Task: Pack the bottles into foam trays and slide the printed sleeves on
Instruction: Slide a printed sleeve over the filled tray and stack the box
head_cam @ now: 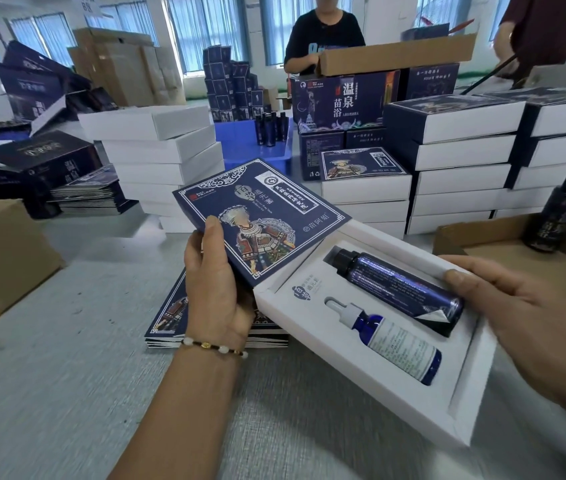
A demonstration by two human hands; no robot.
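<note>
A white foam tray [337, 368] is held above the table. In it lie a tall dark blue bottle [399, 282] and a small blue dropper bottle [395, 344]. A navy printed sleeve [267, 216] covers the tray's far left end. My left hand [215, 289] grips the sleeve's left edge, thumb on its face. My right hand [530, 327] holds the tray's right end, thumb over the rim beside the tall bottle.
Flat sleeves [167, 317] are stacked on the grey table under my left hand. White boxes [163, 154] pile up behind, sleeved boxes [454, 147] at right. A cardboard box [503, 237] with a bottle [558, 213] sits right, another carton [1, 258] left. A person [323, 32] stands opposite.
</note>
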